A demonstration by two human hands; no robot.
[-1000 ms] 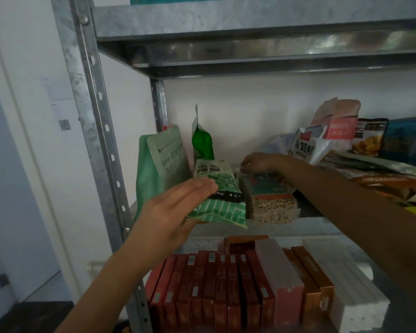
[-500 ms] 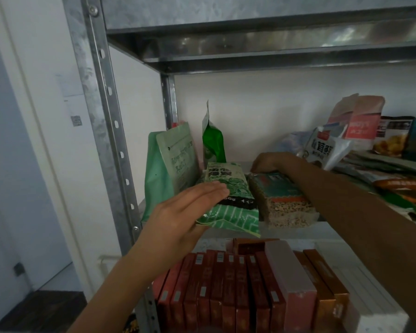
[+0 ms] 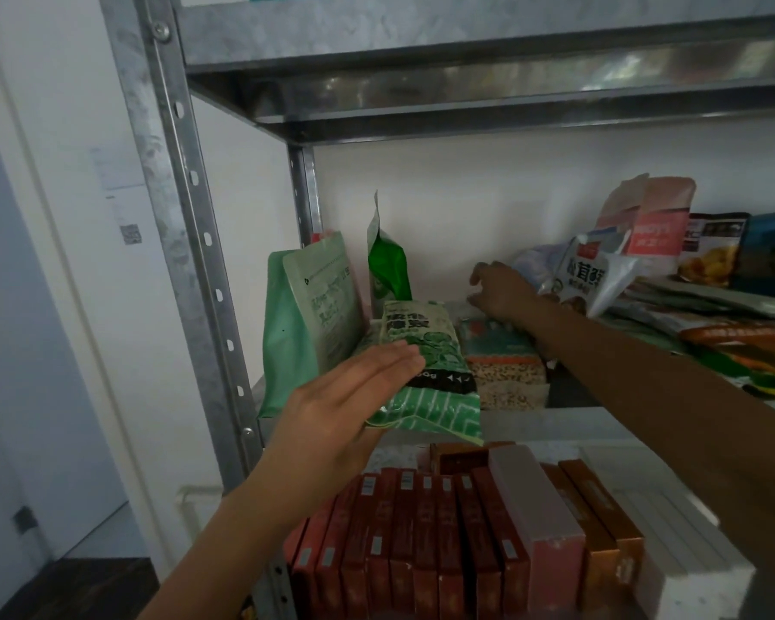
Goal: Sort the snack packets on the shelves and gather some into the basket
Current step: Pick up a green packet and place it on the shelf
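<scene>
Green packet (image 3: 426, 351): big dark Chinese characters on a pale panel, too blurred to read; a white scrap on the black band, maybe "80g".
White packet (image 3: 587, 275): bold dark Chinese characters, large but not sharp enough to read.
Pale green pouch (image 3: 327, 302): a fine line of print up top, larger characters below, all smeared.
Pink pouch (image 3: 654, 226): white characters on a red band, illegible.
Paper sheet (image 3: 126, 217): a QR code, on the wall.
Red boxes (image 3: 403, 530): grey stickers, nothing readable.
</scene>
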